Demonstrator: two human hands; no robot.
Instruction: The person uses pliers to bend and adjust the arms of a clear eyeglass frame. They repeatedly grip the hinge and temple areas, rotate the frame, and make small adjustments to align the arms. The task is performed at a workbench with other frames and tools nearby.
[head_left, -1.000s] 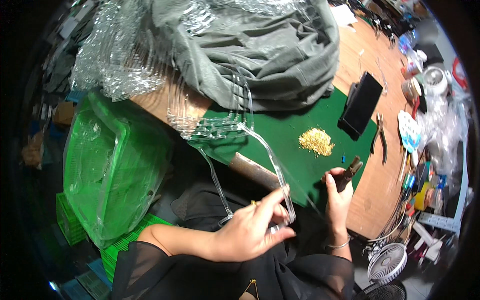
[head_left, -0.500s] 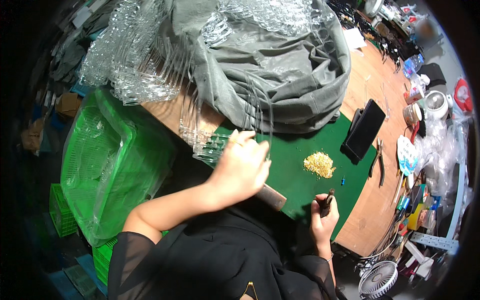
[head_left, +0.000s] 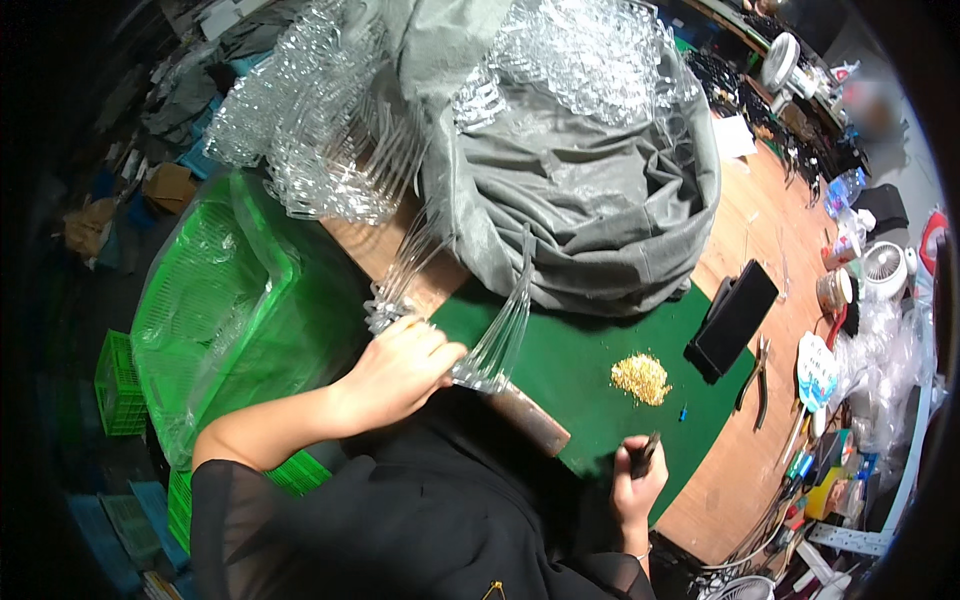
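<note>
Clear plastic hanger [head_left: 497, 335] is now up at the green mat's [head_left: 590, 380] 9 o'clock edge, my left hand [head_left: 400, 372] gripping it, moved off my lap. Right hand [head_left: 637, 482] stays clenched on a small dark tool [head_left: 645, 455] at 5 o'clock.

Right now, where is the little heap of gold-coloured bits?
In the head view, the gold heap lies on the green mat, right of centre, between the clear plastic hangers in the left hand and the black flat case.
</note>
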